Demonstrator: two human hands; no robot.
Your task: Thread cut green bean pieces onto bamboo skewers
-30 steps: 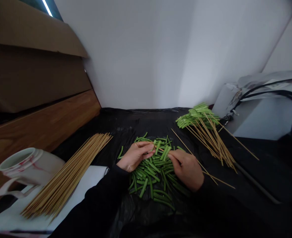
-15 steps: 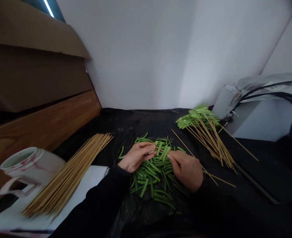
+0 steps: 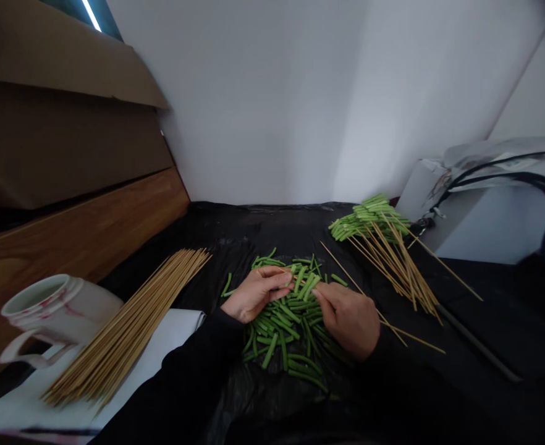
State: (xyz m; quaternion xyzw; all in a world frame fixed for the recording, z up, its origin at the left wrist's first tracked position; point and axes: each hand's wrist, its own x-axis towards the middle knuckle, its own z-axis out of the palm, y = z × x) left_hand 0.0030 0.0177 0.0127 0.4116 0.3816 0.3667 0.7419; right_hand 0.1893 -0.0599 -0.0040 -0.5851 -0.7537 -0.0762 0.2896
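Note:
Over a loose pile of cut green beans (image 3: 284, 321), my two hands meet at a bamboo skewer. My right hand (image 3: 351, 315) is closed around the skewer, and its long bare end (image 3: 421, 342) sticks out on the far side of that hand. Several green bean pieces (image 3: 308, 286) sit crosswise on the skewer between the hands. With thumb and fingers, my left hand (image 3: 261, 290) pinches a green bean piece (image 3: 293, 270) by the skewer's front end. My left fingers partly cover the tip.
A thick bundle of bamboo skewers (image 3: 133, 327) lies at left on white paper (image 3: 175, 334), beside a mug (image 3: 78, 306). Filled bean skewers (image 3: 369, 216) are stacked at back right. Another skewer (image 3: 342, 266) lies right of the pile. Black plastic (image 3: 217, 228) covers the table before a white wall.
My right hand and the skewer's bare end have shifted very slightly to the right. The left hand keeps its pinch almost in place.

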